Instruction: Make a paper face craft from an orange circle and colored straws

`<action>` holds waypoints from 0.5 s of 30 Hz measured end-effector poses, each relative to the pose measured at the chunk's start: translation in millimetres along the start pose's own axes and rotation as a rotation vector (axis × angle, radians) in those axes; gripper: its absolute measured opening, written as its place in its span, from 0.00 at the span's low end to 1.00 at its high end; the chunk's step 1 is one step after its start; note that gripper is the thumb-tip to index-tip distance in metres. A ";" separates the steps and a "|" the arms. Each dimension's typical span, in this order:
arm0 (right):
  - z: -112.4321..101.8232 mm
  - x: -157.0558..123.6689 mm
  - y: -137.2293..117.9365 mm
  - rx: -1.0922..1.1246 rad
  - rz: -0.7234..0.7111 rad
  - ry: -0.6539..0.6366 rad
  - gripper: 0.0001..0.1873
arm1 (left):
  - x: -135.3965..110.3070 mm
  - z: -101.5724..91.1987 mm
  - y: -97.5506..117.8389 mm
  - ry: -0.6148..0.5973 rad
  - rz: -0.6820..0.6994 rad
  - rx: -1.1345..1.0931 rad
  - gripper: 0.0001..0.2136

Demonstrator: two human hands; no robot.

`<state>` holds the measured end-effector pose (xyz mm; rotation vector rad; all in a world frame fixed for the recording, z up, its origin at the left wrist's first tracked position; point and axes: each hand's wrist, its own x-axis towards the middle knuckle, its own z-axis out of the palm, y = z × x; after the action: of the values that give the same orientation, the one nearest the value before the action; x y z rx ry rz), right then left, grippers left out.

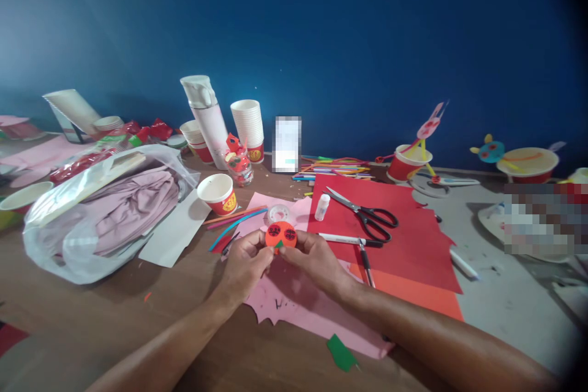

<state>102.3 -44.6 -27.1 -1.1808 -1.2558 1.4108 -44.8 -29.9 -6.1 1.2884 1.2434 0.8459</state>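
Both my hands hold a small round orange paper face point(281, 235) with two dark red eyes and a little green piece at its lower edge. My left hand point(247, 263) pinches its left side with closed fingers. My right hand point(313, 257) pinches its right side the same way. The piece hovers just above a pink paper sheet point(294, 303) on the wooden table point(114, 312). Close behind it lie a roll of clear tape point(278, 214) and a small white glue bottle point(322, 207).
Black scissors point(367, 213), a pen point(349, 239) and a craft knife point(365, 263) lie on red paper point(413, 239). A red paper cup point(218, 193), a plastic bag of pink cloth point(110, 208), cup stacks point(248, 125), a white flask point(206, 116) and straws point(335, 166) stand behind. A green scrap point(340, 352) lies near me.
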 end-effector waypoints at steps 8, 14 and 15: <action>-0.8 -0.1 3.3 0.030 0.043 0.011 0.07 | -0.6 -0.3 4.4 0.035 0.004 -0.049 0.06; -0.3 0.3 3.2 0.032 0.047 0.028 0.07 | 0.3 -0.6 3.8 0.065 0.008 -0.057 0.06; -0.4 0.5 3.2 0.030 0.046 0.034 0.09 | 0.6 -0.7 3.6 0.062 0.007 -0.057 0.06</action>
<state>102.5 -44.3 -30.4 -1.2151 -1.1877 1.4324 -44.7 -28.6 -2.7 1.2299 1.2556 0.9265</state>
